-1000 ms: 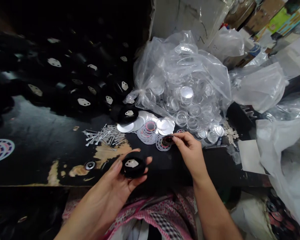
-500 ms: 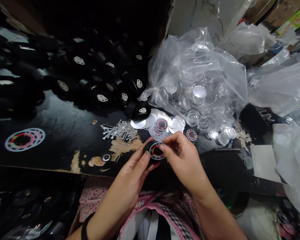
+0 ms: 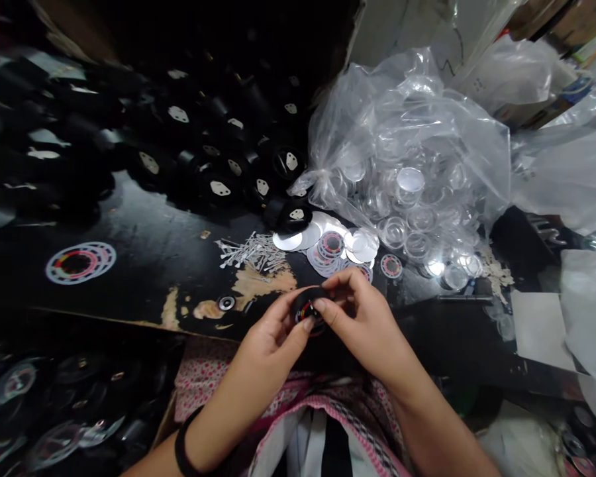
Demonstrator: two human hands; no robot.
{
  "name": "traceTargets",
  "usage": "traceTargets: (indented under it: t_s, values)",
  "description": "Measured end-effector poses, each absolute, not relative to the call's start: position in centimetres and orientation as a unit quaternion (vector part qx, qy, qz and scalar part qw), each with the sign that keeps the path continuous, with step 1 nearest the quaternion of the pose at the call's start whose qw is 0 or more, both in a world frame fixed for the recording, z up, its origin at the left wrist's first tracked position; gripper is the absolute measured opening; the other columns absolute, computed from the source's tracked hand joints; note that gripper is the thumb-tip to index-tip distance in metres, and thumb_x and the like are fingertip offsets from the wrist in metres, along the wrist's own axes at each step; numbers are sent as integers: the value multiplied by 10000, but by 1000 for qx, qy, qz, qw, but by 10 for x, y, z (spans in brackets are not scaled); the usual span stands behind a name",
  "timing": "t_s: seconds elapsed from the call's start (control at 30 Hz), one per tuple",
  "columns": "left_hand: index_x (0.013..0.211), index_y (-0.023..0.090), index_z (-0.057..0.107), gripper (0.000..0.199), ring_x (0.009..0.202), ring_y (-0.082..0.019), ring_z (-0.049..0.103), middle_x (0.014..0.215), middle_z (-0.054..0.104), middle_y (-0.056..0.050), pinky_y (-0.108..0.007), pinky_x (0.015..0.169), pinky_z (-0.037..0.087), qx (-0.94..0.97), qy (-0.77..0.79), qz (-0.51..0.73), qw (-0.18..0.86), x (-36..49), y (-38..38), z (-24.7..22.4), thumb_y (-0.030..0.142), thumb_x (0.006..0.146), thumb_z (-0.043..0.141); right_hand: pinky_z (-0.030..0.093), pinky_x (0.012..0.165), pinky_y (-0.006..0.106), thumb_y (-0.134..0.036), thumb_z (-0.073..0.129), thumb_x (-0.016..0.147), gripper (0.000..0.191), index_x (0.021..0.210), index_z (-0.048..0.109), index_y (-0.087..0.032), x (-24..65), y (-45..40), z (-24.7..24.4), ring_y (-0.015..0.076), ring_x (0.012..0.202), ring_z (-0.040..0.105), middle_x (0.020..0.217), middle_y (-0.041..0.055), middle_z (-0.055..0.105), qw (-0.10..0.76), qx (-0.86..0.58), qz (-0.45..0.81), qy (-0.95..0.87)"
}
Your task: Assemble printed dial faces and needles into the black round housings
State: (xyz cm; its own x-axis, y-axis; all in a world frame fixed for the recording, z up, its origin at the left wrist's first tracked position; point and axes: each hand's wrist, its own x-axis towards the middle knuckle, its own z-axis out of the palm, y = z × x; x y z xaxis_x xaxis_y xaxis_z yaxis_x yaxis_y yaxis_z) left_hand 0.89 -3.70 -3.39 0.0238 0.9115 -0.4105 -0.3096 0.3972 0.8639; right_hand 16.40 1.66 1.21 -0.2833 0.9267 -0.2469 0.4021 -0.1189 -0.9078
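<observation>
Between my two hands is a small round black gauge (image 3: 304, 311) with a red and yellow marked dial face, tilted and partly covered by fingers. My left hand (image 3: 271, 341) wraps its left and lower side, thumb on the front. My right hand (image 3: 362, 324) grips the right edge, its thumb pressed on the dial. Just beyond lie printed dial discs (image 3: 332, 245) and plain silvery discs (image 3: 288, 240). A pile of thin pale pointers (image 3: 253, 253) sits to their left.
Black round housings (image 3: 221, 189) crowd the back left. A clear plastic bag (image 3: 407, 132) of transparent round covers stands back right. Larger dial discs (image 3: 79, 263) lie at left, a small ring-shaped part (image 3: 226, 303) near the front edge, a white card (image 3: 544, 330) at right.
The gauge has turned in my hands, its dial now tilted and more covered. My left thumb has shifted toward the right thumb. The whole view has swung slightly left.
</observation>
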Motion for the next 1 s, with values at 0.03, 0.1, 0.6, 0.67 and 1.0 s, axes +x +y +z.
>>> traceTargets:
  t_s: [0.03,0.1,0.6,0.67,1.0]
  values:
    - [1154,233,704,367,1107,-271,693,1150,751,-55,-361,972,561,297,537,464,639,3,-40,-35,394,826,741,478,661,244,-293,650,895,149,1004,597,-208,161,17,13,116,734,610,900,-12,666,243,-523,523,-627]
    - [1128,233,711,349,1072,-279,705,1121,755,-49,-362,944,575,291,580,468,600,-12,-48,-38,373,811,750,496,726,258,-282,621,934,134,1044,632,-205,151,21,14,131,805,647,945,1,700,213,-482,511,-679]
    - [1093,218,732,200,1222,-239,637,1218,733,-70,-345,1077,504,80,482,665,565,-31,-41,-20,246,900,687,425,845,411,-253,533,979,164,932,650,-149,89,46,2,248,900,646,962,85,711,34,-443,182,-877]
    - [1081,210,743,187,1211,-243,643,1197,740,-72,-351,1065,515,90,468,661,580,-26,-35,-19,243,913,668,414,853,401,-282,581,965,146,938,649,-156,98,42,4,245,920,636,973,74,701,53,-454,205,-866]
    - [1115,214,708,235,1115,-253,692,1144,754,-90,-382,991,560,74,465,626,621,-14,-25,-10,275,890,678,383,782,341,-240,595,966,152,835,634,-171,138,28,14,192,833,567,831,30,634,225,-444,259,-828]
